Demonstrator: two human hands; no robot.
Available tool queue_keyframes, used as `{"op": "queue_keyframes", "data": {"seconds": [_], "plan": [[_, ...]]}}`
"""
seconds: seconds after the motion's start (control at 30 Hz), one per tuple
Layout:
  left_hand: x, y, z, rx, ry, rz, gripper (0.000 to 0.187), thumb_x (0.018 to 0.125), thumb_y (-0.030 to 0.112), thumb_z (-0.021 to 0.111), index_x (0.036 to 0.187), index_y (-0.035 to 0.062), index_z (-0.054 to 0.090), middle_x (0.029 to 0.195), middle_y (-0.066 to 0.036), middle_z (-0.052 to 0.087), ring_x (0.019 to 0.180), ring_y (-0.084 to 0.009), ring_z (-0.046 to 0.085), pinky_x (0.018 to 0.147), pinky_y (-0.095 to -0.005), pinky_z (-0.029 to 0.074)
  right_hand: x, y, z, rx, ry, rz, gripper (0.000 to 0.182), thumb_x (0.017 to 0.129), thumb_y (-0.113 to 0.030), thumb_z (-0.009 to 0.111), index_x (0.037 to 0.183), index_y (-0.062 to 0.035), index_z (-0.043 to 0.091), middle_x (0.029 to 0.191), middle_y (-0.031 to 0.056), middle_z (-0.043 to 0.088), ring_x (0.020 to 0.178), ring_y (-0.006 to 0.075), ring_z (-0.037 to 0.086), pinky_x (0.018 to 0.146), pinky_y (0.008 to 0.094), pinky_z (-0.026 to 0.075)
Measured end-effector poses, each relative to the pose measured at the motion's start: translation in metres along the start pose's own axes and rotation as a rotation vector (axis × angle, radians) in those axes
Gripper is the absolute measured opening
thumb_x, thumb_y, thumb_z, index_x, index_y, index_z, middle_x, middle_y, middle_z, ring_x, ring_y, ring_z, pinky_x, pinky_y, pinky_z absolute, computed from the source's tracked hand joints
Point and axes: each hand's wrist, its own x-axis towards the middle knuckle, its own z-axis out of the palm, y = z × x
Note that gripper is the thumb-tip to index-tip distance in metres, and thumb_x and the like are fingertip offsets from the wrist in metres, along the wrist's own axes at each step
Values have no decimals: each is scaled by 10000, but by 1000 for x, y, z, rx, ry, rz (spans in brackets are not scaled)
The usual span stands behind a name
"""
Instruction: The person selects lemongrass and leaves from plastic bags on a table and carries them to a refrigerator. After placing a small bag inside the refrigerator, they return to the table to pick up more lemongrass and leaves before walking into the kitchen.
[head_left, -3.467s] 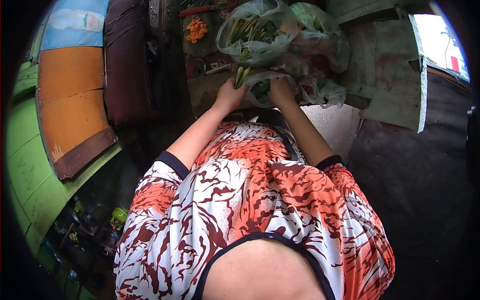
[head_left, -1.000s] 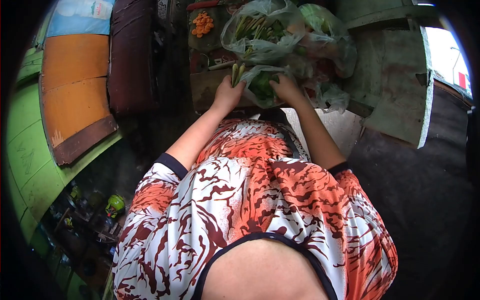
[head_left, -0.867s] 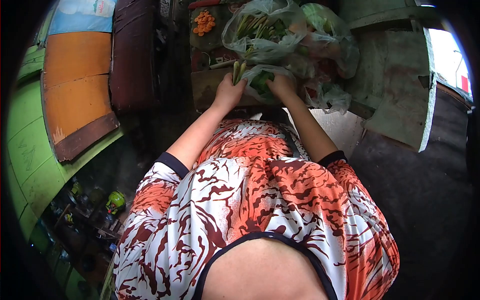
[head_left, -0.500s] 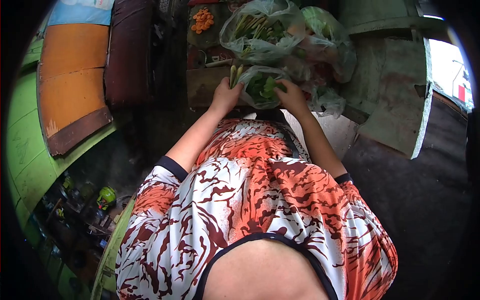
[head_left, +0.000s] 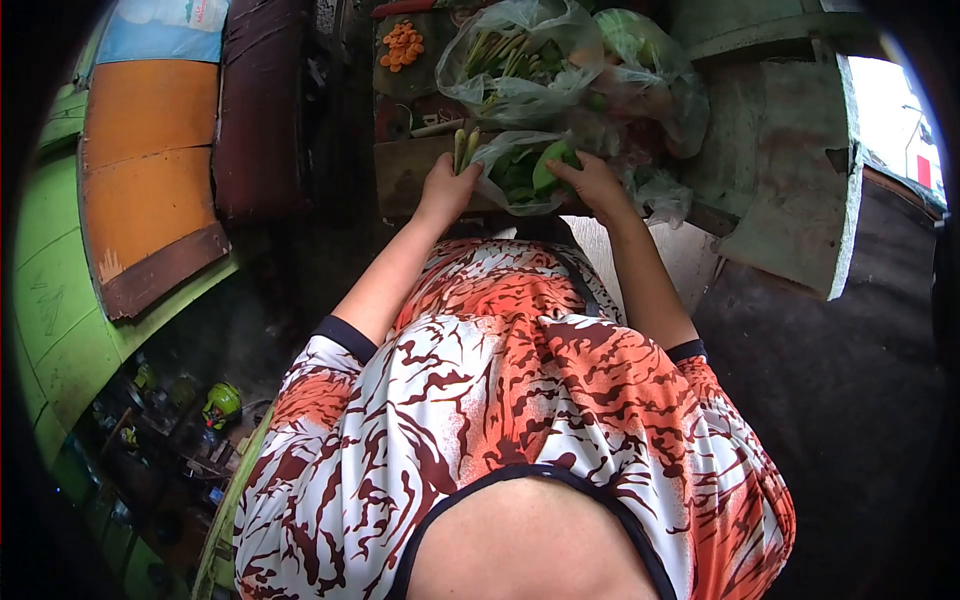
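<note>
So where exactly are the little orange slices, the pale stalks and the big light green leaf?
Orange slices (head_left: 401,47): head view, the middle of the pile.
Pale stalks (head_left: 460,143): head view, the upper part of one stalk.
Light green leaf (head_left: 546,168): head view, the middle of its visible face.

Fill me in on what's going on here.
The person's left hand holds a few stalks beside an open small bag of greens. The right hand holds a broad green leaf at the bag's other side. Beyond sit a larger bag with more stalks and, left of it, orange slices.
</note>
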Motion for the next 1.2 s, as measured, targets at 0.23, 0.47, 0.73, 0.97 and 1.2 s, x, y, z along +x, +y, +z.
{"op": "queue_keyframes", "data": {"seconds": [0.23,0.47,0.73,0.97,1.2], "plan": [[-1,-8,1,-6,-20,45,427,825,327,633,987,-58,542,869,-225,641,848,-315,634,753,-381,467,-6,-1,-11,104,-42,71,313,888,-203,634,1162,-58,591,1057,40,633,888,145,629,661,257,545],[1,-11,-8,42,-71,30,430,828,326,627,1001,-59,543,892,-232,640,875,-335,631,769,-389,464,-21,-7,-8,382,91,92,272,845,-111,561,1094,-4,588,1019,96,637,834,201,652,662,308,596],[1,-11,-7,40,-96,27,422,824,330,631,980,-53,549,885,-228,641,855,-331,629,754,-391,462,-18,0,-39,713,-9,17,242,791,-128,517,990,-16,599,869,99,637,687,185,623,514,304,531],[-3,-8,-9,-87,-107,-28,420,828,327,627,988,-54,554,882,-226,640,850,-330,627,751,-386,463,-19,-42,19,100,72,-39,337,806,-292,660,1027,-42,614,806,58,609,561,135,552,430,232,423],[-1,-14,-7,31,-10,24,408,816,300,622,978,-66,541,863,-230,635,830,-328,629,743,-389,466,45,13,46,-1043,116,-138,354,806,-181,579,1140,-64,604,1063,225,636,935,388,633,828,490,485]]}}
